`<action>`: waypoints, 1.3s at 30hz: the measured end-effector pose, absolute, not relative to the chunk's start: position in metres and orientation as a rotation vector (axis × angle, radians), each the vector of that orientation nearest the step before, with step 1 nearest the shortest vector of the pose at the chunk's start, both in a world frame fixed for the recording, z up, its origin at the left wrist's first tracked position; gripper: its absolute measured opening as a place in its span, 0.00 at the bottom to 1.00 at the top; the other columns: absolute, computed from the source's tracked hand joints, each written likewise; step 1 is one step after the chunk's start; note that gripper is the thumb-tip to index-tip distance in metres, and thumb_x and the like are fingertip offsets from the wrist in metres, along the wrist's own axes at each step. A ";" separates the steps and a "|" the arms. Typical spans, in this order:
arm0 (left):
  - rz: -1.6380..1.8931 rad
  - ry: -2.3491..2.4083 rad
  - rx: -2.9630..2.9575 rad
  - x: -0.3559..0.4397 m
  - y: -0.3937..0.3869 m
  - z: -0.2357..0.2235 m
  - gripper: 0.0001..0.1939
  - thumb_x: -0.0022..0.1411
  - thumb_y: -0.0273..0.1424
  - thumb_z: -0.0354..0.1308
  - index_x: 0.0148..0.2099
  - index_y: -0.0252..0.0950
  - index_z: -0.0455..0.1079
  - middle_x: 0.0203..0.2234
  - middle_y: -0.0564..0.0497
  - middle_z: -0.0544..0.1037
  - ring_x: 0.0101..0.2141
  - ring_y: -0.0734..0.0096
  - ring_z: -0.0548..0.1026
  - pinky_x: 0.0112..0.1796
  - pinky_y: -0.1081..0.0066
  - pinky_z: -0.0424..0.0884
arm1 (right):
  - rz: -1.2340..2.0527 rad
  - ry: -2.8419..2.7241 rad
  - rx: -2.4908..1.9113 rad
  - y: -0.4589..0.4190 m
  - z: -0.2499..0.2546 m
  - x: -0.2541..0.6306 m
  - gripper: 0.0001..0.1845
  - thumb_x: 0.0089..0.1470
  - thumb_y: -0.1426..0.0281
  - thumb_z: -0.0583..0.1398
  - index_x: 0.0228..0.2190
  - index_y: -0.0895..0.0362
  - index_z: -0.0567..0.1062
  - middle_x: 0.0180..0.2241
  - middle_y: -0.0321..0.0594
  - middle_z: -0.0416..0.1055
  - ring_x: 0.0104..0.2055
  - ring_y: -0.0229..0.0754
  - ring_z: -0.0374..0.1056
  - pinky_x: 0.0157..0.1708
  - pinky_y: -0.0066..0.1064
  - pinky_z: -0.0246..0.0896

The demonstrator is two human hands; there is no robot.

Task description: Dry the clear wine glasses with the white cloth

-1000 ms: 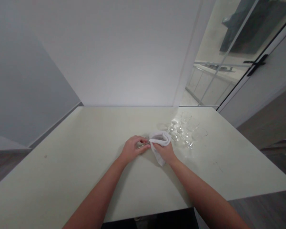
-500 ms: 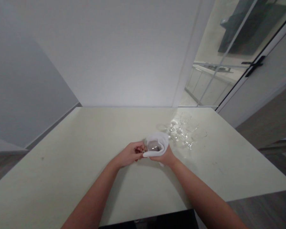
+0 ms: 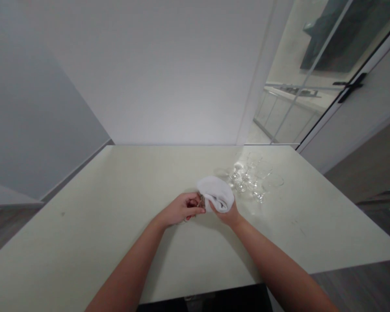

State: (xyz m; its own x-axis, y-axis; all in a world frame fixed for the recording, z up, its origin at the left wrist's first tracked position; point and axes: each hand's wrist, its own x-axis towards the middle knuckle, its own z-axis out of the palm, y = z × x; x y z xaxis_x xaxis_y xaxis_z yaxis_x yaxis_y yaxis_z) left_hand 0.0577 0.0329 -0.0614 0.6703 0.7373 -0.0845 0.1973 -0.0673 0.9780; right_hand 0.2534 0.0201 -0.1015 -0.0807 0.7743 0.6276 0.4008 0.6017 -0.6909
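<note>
Low over the middle of the table, my left hand point(image 3: 181, 209) is closed around the stem end of a wine glass point(image 3: 202, 202). A folded white cloth point(image 3: 214, 189) covers the glass's bowl, so most of it is hidden. My right hand point(image 3: 228, 214) grips the cloth from the right and below, fingers wrapped partly out of sight behind it. Only a small clear part of the glass shows between my left fingers and the cloth.
Several clear stemmed glasses point(image 3: 241, 186) stand grouped on the pale table point(image 3: 117, 186), right of and beyond the cloth. A white wall point(image 3: 169, 86) rises behind the table. A glazed door with a black handle point(image 3: 352, 86) is at the right. Something black point(image 3: 234, 299) sits at the near edge.
The cloth has turned over the glass and now covers the bowl that showed inside its fold before. My right thumb now lies on the cloth's near side. My left hand keeps its hold.
</note>
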 end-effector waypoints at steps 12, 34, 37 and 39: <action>0.590 1.196 2.985 0.051 0.040 -0.072 0.11 0.66 0.39 0.52 0.37 0.37 0.68 0.25 0.51 0.75 0.27 0.69 0.72 0.32 0.70 0.59 | 0.983 -1.480 -0.974 0.034 -0.079 0.247 0.11 0.46 0.65 0.63 0.33 0.56 0.76 0.35 0.38 0.75 0.37 0.41 0.70 0.41 0.33 0.64; 0.641 1.231 2.712 0.046 0.040 -0.071 0.07 0.59 0.35 0.58 0.38 0.37 0.69 0.23 0.53 0.75 0.25 0.69 0.70 0.29 0.72 0.59 | 1.030 -1.634 -1.105 0.032 -0.091 0.257 0.17 0.35 0.63 0.70 0.25 0.58 0.70 0.24 0.32 0.67 0.25 0.34 0.59 0.27 0.26 0.57; 0.732 1.221 2.594 0.048 0.040 -0.072 0.08 0.58 0.37 0.59 0.36 0.38 0.69 0.22 0.53 0.74 0.25 0.70 0.70 0.29 0.73 0.58 | 1.014 -1.578 -1.082 0.032 -0.092 0.258 0.20 0.32 0.65 0.71 0.26 0.58 0.70 0.24 0.32 0.66 0.26 0.34 0.59 0.27 0.26 0.58; 0.842 1.187 2.418 0.051 0.040 -0.074 0.09 0.58 0.38 0.59 0.35 0.37 0.68 0.22 0.54 0.72 0.25 0.72 0.69 0.28 0.75 0.59 | 0.979 -1.523 -1.057 0.031 -0.090 0.257 0.21 0.31 0.65 0.71 0.28 0.57 0.69 0.25 0.32 0.66 0.26 0.35 0.60 0.27 0.27 0.59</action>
